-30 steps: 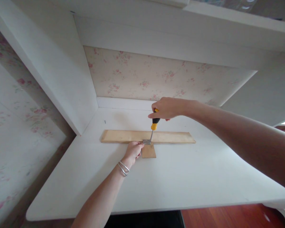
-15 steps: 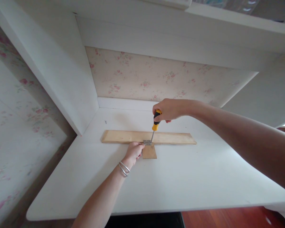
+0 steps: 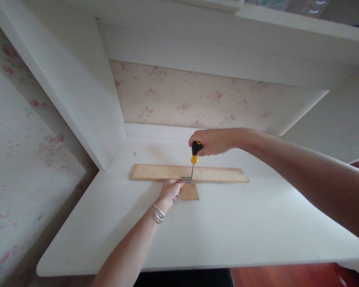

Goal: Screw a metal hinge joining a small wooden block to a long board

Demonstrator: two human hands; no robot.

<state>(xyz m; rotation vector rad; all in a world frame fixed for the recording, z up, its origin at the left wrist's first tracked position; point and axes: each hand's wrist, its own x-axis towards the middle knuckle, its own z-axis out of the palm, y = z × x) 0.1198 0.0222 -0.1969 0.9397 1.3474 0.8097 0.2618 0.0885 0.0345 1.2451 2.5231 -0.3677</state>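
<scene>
My right hand (image 3: 211,141) is wrapped round the black-and-yellow handle of a screwdriver (image 3: 194,159), which stands nearly upright. Its tip meets the right part of a small metal hinge (image 3: 186,179). The hinge lies at the front edge of a long wooden board (image 3: 155,171), where a short wooden piece (image 3: 190,192) meets it. With fingers closed, my left hand (image 3: 170,190) pinches the hinge's left end, close to the boards. Two silver bangles circle the left wrist. Any screw under the tip is too small to make out.
A small screw (image 3: 134,153) lies behind the long board on the white desk (image 3: 227,231). A white side panel (image 3: 74,83) rises at the left, and a shelf (image 3: 212,44) overhangs the back. Below the front edge is a black object (image 3: 185,278).
The screwdriver's handle has tipped slightly left, so it stands more upright, and my right hand has turned with it. My left hand keeps its hold on the hinge.
</scene>
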